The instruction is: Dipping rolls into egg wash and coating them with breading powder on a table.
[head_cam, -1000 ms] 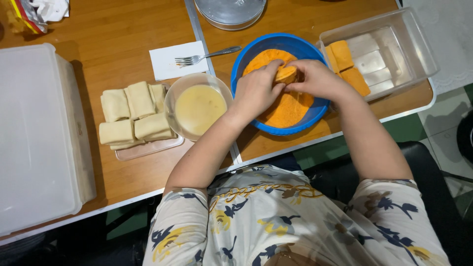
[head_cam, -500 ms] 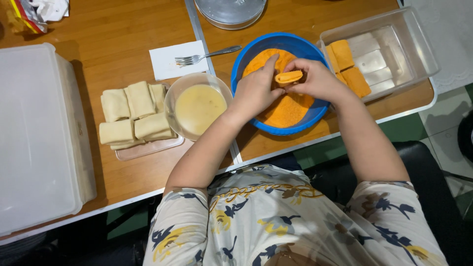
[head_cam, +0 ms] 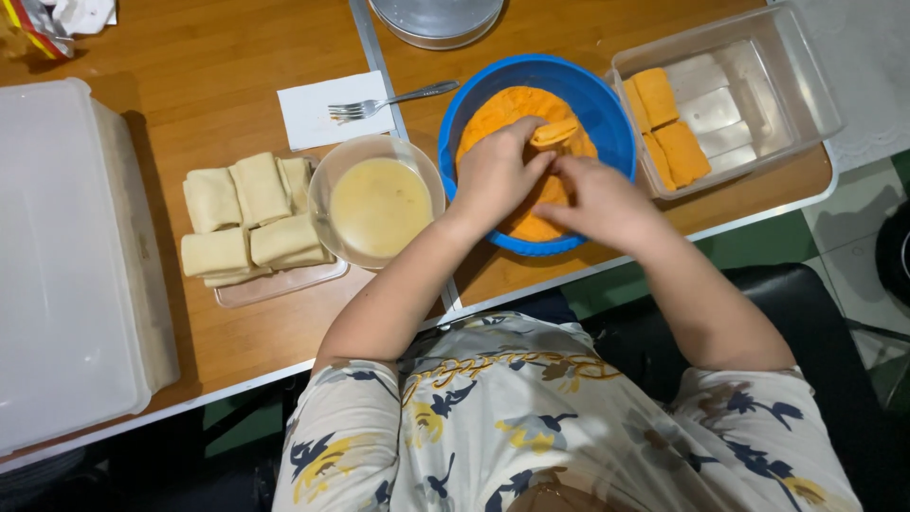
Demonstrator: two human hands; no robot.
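You are in the middle of the coating work. Your left hand [head_cam: 495,175] and your right hand [head_cam: 599,201] are both over the blue bowl [head_cam: 607,118] of orange crumbs [head_cam: 502,106], near the middle of the table [head_cam: 190,57]. Between them you hold one roll [head_cam: 555,132], already orange on the sides that show. The left hand's fingers are closed on its left end. The right hand lies just beside and below it with fingers curled, but I cannot tell if they really grip the roll or only press crumbs against it.

What looks done: in the clear box [head_cam: 806,90] at the far right, three coated orange rolls [head_cam: 668,128] lie in the left part. Pale pieces lie beside them in the right part; I cannot tell what they are.

What looks left: on the flat tray [head_cam: 275,284] to the left there are five or six pale, uncoated rolls [head_cam: 251,223]. They are touching each other, just beside the glass bowl of yellow batter [head_cam: 379,204]. A fork [head_cam: 379,100] rests on a white napkin [head_cam: 313,114] behind that bowl, and nobody touches it.

So I judge that less than half of the rolls is finished, and the one in your hands is nearly coated.
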